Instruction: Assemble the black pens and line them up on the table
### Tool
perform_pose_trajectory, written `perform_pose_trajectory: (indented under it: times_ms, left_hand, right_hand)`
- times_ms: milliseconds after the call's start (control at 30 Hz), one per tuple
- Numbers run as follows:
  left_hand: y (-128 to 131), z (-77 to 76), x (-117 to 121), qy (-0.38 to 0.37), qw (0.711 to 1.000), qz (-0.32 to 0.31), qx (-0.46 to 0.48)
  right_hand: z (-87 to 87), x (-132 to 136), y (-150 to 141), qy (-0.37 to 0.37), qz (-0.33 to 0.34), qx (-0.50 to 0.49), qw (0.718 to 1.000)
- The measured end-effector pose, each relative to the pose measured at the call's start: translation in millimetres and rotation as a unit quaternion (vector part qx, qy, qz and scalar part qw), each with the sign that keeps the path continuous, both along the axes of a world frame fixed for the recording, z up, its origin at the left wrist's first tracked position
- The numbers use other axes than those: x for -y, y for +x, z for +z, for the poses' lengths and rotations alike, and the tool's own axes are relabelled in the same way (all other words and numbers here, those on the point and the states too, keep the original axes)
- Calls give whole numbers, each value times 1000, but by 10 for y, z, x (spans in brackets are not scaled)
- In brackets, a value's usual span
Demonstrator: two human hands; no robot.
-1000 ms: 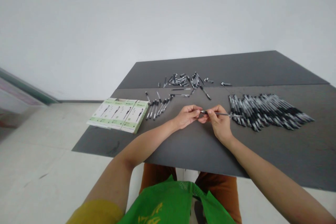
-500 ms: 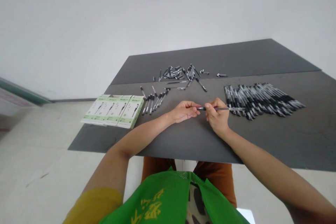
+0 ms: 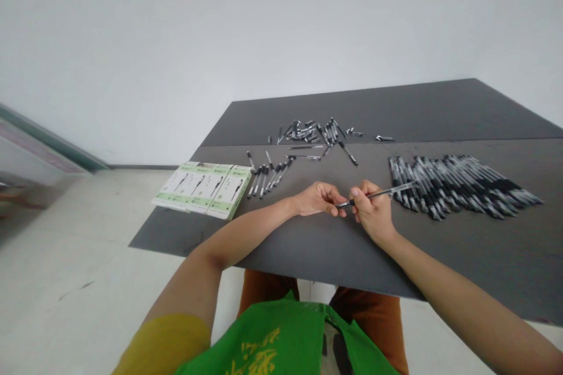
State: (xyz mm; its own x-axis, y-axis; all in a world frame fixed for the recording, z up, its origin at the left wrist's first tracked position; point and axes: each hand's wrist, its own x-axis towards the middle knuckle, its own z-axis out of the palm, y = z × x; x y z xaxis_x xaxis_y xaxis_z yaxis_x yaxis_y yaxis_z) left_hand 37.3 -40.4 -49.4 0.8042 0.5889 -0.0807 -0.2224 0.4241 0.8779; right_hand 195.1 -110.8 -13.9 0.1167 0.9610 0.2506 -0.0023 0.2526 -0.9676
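Between my hands is a pen [image 3: 402, 187] with a clear barrel and a dark front part, its rear end tilted up to the right. My right hand [image 3: 373, 209] is closed around its middle. The thumb and fingers of my left hand [image 3: 317, 199] are pinched at its left end, hiding the tip. To the right lies a wide row of black-and-clear pens [image 3: 457, 184], packed side by side. A smaller group of pens [image 3: 266, 179] rests left of my hands.
Farther back on the dark table [image 3: 334, 255] is a loose heap of pen parts [image 3: 305, 130], with thin refills [image 3: 303, 157] in front of it. Green-and-white pen boxes [image 3: 202, 187] line the left edge. A pale wall [image 3: 281, 23] stands behind the table.
The pen has gone from nearly level to tilted, its right end now higher. Both hands stay on it. The whole view has shifted slightly with my head.
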Motion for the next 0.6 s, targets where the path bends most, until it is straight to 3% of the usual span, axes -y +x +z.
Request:
perform_pose_trajectory:
  times_ms: [133,267,333,433,500,600]
  left_hand:
    - [-13,63,-112,1,998,-70,-7]
    - [-4,158,-191,-38,996,-76,10]
    - [4,185,-191,-59,998,-36,7]
    - [39,164,-144,-44,996,77,-1]
    - [89,120,-82,3,989,141,-31]
    - [205,67,77,140,966,178,-127]
  right_hand:
    - [43,-28,-36,-13,19,4,1000]
    - [125,-57,-25,5,-53,-11,999]
    - [191,-97,69,15,-102,-12,995]
    - [343,-202,381,-20,-195,-15,981]
    - [447,-276,669,-72,-281,-14,957]
    - [506,-348,1103,-107,-387,82,912]
